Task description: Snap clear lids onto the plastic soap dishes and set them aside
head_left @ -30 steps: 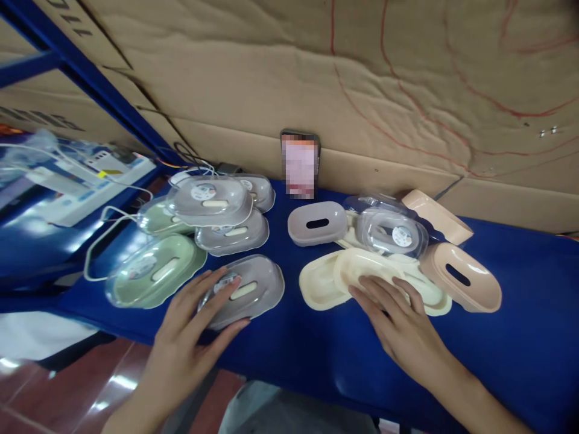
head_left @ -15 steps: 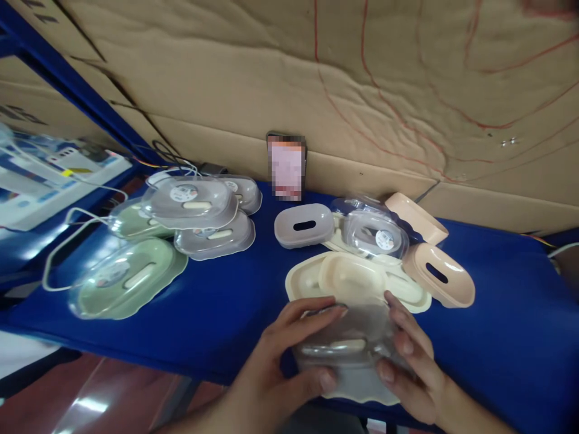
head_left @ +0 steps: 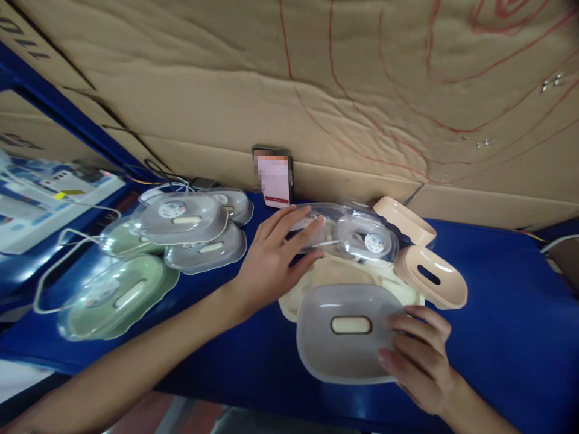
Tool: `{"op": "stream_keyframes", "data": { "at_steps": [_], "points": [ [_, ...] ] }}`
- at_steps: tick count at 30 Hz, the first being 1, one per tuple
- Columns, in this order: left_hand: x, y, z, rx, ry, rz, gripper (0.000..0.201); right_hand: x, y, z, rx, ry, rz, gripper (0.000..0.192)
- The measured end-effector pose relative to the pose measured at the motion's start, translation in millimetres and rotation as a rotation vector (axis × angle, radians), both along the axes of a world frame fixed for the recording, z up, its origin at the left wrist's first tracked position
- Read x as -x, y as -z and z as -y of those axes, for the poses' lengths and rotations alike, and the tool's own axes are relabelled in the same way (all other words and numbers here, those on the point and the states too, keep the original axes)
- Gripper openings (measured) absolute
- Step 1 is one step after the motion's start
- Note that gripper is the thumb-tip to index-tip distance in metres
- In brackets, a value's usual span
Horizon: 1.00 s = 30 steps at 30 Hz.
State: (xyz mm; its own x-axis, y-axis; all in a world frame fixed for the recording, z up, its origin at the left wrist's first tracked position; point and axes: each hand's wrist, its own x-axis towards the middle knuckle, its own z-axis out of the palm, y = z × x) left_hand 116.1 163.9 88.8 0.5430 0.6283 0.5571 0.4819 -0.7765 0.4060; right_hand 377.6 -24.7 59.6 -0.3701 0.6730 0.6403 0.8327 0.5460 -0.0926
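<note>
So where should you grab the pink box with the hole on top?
Hold the pink box by its two long sides, coming down from above. It sits flat on the blue table, its smooth domed top offers no handle, and the right hand is nearest.
</note>
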Motion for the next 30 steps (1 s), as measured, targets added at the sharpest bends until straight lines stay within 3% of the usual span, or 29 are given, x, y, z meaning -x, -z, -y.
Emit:
{"op": "stream_keyframes", "data": {
  "at_steps": [3, 6, 12, 15, 23, 27, 30],
  "points": [
    [-5, 14.8, -19, -0.035, -0.066, -0.13, 0.045, 6, -8.2, -11, -0.097, 0.039, -0.036, 0.037],
    [-5, 23.0, -19, -0.038, -0.11, -0.178, 0.044, 10, -8.6, -17, -0.086, 0.095, -0.048, 0.043],
    [10, 28.9, -17, 0.003, -0.085, -0.188, 0.049, 10, -8.0, -26, -0.128, 0.049, -0.061, 0.025],
    [17, 33.3, -20, 0.022, -0.103, -0.177, 0.049, 12, -8.1, -30, -0.113, 0.041, -0.051, 0.025],
    [0, 20.8, -35, 0.088, -0.202, -0.111, 0.047, 12, -4.4, -34, -0.081, 0.051, -0.027, 0.038],
    [-6, 24.2, -43, 0.102, -0.14, -0.03, 0.042, 13, -6.5, -34, -0.085, 0.051, -0.025, 0.039],
    [4, 28.5, -37, 0.073, -0.075, -0.007, 0.044, 13, -8.0, -34, -0.073, 0.055, -0.039, 0.034]
  ]
}}
